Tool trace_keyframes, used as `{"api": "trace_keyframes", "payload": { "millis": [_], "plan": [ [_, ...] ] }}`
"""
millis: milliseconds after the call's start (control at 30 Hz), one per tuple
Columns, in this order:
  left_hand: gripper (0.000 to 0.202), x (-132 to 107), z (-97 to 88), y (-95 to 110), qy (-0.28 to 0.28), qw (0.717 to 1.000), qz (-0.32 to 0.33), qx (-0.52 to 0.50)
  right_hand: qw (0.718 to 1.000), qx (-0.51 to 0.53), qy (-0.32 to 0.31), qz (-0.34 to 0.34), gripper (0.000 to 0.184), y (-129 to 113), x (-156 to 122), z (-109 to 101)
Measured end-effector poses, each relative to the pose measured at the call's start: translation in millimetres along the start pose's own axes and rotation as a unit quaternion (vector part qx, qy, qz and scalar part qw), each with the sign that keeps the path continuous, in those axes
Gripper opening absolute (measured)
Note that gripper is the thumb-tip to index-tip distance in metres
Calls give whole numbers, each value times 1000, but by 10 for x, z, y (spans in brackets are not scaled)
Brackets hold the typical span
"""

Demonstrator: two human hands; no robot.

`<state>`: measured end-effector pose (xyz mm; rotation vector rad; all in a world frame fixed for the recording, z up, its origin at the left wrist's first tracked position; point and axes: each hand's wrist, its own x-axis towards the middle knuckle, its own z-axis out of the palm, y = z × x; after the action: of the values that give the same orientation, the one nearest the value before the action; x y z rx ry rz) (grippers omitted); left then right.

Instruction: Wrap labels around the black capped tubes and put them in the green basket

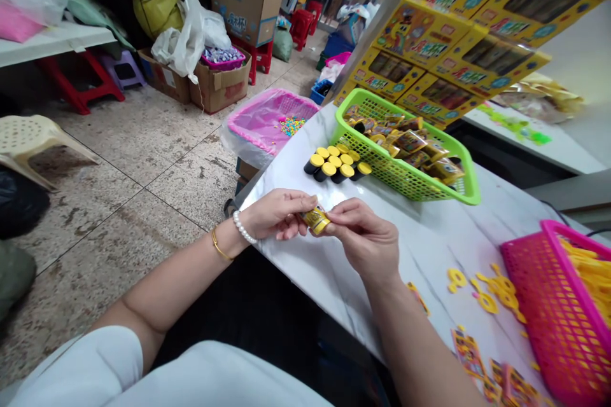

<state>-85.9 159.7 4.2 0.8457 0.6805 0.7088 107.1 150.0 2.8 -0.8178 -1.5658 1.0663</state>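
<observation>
Both hands meet over the front edge of the marbled table. Between them is a small canister with a yellow cap and a printed wrap. My left hand is closed round its left end, thumb on top. The fingertips of my right hand pinch its right side near the yellow cap. Just beyond stands a cluster of black canisters with yellow lids. Behind them a green basket holds many wrapped canisters.
A pink basket of yellow plastic pieces stands at right, near loose yellow pieces and printed labels. Stacked yellow boxes rise behind the green basket. A lined pink basket with coloured beads sits left of the table.
</observation>
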Motion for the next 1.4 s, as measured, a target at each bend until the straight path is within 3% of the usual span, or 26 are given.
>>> {"api": "trace_keyframes", "payload": {
  "millis": [133, 233, 400, 467, 567, 667, 800, 900, 1033, 1133, 1233, 1333, 1400],
  "plan": [
    [51, -14, 20, 4, 36, 999, -13, 30, 1000, 16, 12, 1, 9, -9, -18, 27],
    [55, -11, 37, 1, 60, 997, -13, 40, 998, -61, -20, -26, 14, -49, 8, 24],
    [45, -15, 15, 9, 3, 1000, -3, 9, 989, -112, -2, -92, 12, -60, 21, -10],
    [47, -13, 12, 0, 17, 1000, -4, 21, 989, -117, 12, -93, 14, -51, 12, -14],
    [52, -3, 24, -21, 47, 998, -7, 35, 987, -138, -19, -76, 23, -72, 3, -17],
    [53, 3, 25, -19, 27, 999, -8, 23, 977, -187, -46, -89, 21, -118, -3, -26],
    [48, 2, 3, -3, 3, 1000, -17, 8, 969, -221, -15, -112, 14, -117, -24, -28],
    [47, 4, 0, -14, 12, 1000, -13, 6, 977, -197, -2, -86, 13, -72, -25, -19],
    [45, 7, 8, -34, 20, 1000, 1, 2, 986, -155, -31, -50, 17, -36, -8, -4],
    [45, 11, 8, -29, 5, 1000, -10, -1, 986, -154, 7, -68, 9, -17, -18, 0],
    [41, 25, -3, -32, 2, 999, 6, -35, 997, -65, 32, -33, 7, 14, -27, -8],
    [39, 51, -21, -59, 13, 998, 25, -51, 999, -26, -5, 26, 14, 24, -12, -18],
    [41, 65, -32, -77, 18, 999, 22, -47, 997, -66, -26, 11, 17, 8, 0, -15]
  ]
}}
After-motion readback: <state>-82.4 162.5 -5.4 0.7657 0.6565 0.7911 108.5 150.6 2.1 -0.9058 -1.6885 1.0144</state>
